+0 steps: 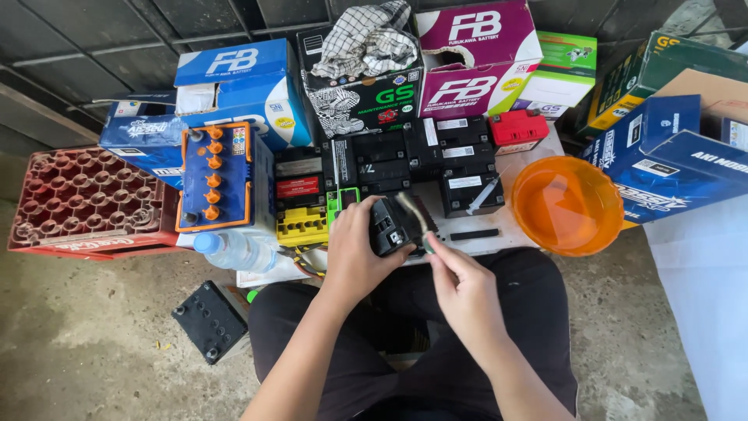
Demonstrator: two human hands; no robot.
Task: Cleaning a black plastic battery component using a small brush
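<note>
**Hands at work on a small black battery**

Dark trousers (467,327) fill the bottom of the view. Above them, the left hand (354,253) is wrapped firmly around a small black battery (393,226), a matte plastic block held tilted over the table edge (483,243). At its four o'clock, the right hand (463,292) has fingers pinched together on a thin pale tool (413,210) touching the battery's top. At three o'clock sits a round translucent orange bowl (567,204); at nine, a clear ribbed water bottle (234,249); at twelve, glossy cardboard boxes (475,58).
</note>
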